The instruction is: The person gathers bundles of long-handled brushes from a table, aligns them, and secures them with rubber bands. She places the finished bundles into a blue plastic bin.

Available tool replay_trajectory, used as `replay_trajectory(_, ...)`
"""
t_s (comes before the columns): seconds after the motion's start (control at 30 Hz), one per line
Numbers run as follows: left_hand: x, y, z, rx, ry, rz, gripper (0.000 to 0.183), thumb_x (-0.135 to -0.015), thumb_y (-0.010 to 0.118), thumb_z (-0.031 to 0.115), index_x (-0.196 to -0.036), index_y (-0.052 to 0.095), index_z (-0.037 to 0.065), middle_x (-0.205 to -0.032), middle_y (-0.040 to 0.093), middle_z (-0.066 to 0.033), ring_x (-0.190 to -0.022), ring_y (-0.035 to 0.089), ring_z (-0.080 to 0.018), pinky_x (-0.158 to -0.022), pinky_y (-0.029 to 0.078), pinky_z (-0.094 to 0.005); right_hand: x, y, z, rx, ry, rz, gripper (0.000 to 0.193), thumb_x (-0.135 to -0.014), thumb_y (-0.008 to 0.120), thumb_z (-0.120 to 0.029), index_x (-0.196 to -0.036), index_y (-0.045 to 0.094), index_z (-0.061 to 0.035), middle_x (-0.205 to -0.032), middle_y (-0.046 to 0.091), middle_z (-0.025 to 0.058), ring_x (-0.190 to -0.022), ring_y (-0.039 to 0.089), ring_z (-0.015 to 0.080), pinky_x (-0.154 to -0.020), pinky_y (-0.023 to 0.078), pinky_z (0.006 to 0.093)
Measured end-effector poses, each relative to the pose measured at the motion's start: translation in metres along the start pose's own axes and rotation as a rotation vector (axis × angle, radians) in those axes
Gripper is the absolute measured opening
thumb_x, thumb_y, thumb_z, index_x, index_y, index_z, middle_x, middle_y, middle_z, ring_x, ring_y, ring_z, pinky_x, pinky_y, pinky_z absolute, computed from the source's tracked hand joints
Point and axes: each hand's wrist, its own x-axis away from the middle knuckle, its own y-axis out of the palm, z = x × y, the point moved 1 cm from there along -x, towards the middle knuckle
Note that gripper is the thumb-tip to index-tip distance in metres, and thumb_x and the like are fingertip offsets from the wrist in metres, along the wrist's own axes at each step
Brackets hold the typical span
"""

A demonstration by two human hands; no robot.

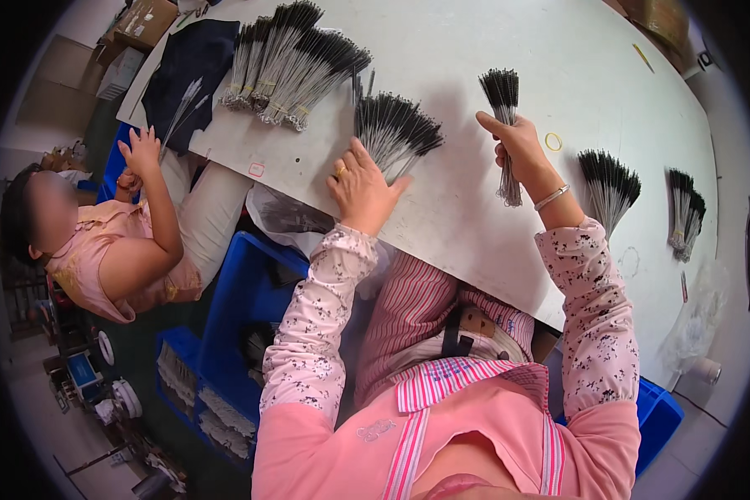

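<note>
My right hand [517, 150] is closed around a bundle of straw brushes [500, 93], thin wire stems with black bristle heads. The heads stick up above the fist, and the looped wire ends show below it. Farther left, a fanned pile of the same brushes [398, 129] lies on the white table. Against its stem ends rests my left hand [364, 185], thumb and fingers spread apart, a ring on one finger. A yellow rubber band [553, 142] lies to the right of my right hand.
Banded brush bundles [287, 71] lie at the far left; more brushes [610, 190] and small bundles [683, 212] lie to the right. At left a co-worker [125, 242] handles a few brushes [181, 108] over dark cloth [193, 71]. Blue crates [240, 287] stand below the table edge.
</note>
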Motion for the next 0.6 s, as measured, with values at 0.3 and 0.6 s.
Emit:
replay_trajectory(0.3,-0.027,0.024,-0.004,-0.095,0.308,0.135,0.067,-0.087,0.061,0.022,-0.138,0.029,-0.007,-0.105,0.052,-0.0165,-0.094,0.054,-0.0327,-0.083,0.047,-0.0396,-0.002,-0.001,0.014,-0.284,0.218,-0.1,0.015,-0.079,0.064,-0.01,-0.079,0.051,-0.0034,-0.066,0.047,0.004,-0.048,0.045,0.0129,-0.041,0.04,0.031)
replay_trajectory(0.6,-0.067,0.032,0.021,-0.304,0.332,0.185,0.06,-0.085,0.056,0.014,-0.137,0.032,-0.006,-0.103,0.053,-0.0168,-0.091,0.057,-0.0298,-0.077,0.049,-0.0369,0.002,0.009,0.018,-0.568,0.346,-0.134,0.007,-0.08,0.056,-0.005,-0.08,0.053,0.001,-0.07,0.051,0.008,-0.053,0.051,0.0167,-0.046,0.045,0.034)
